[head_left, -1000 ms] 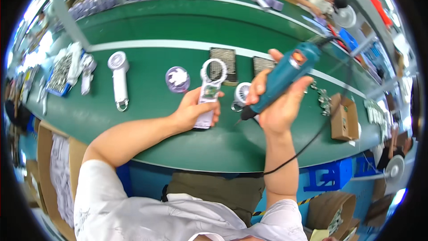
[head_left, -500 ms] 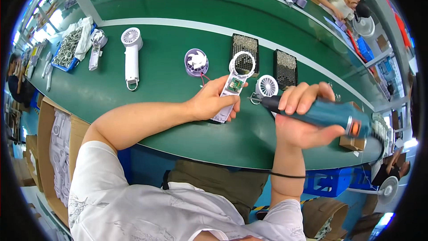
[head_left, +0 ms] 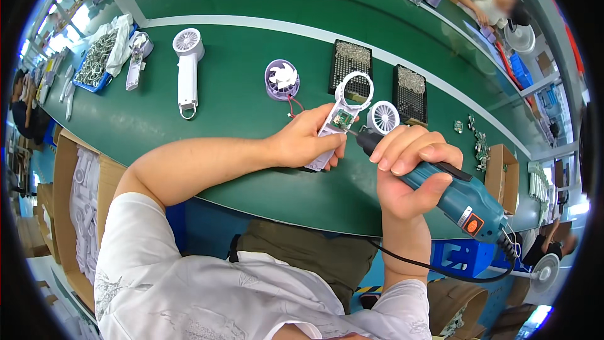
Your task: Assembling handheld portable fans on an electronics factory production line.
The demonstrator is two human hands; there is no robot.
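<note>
My left hand (head_left: 308, 138) is closed around a white handheld fan housing (head_left: 326, 145), whose ring end points away from me. A small green circuit board (head_left: 342, 119) sits in the housing below the ring. In my right hand (head_left: 412, 167) is a teal electric screwdriver (head_left: 462, 198), with its bit at the edge of the board. Whether the tip touches a screw is too small to tell. Beyond my left hand, a purple fan motor unit with white blades (head_left: 282, 80) and red wires rests on the table. A white fan head (head_left: 382, 117) lies just past the screwdriver's nose.
Two black screw trays (head_left: 410, 94) stand at the back. An assembled white fan (head_left: 187, 75) and a blue tray of metal rings (head_left: 97, 66) lie left. Circuit boards (head_left: 481, 145) and a cardboard box (head_left: 501, 173) are right. The screwdriver's black cord (head_left: 440, 271) hangs below the table edge.
The screwdriver has moved from beside the housing, near a metal ring, to the circuit board, and its blur is gone. My left hand and the housing shifted slightly right in the picture.
</note>
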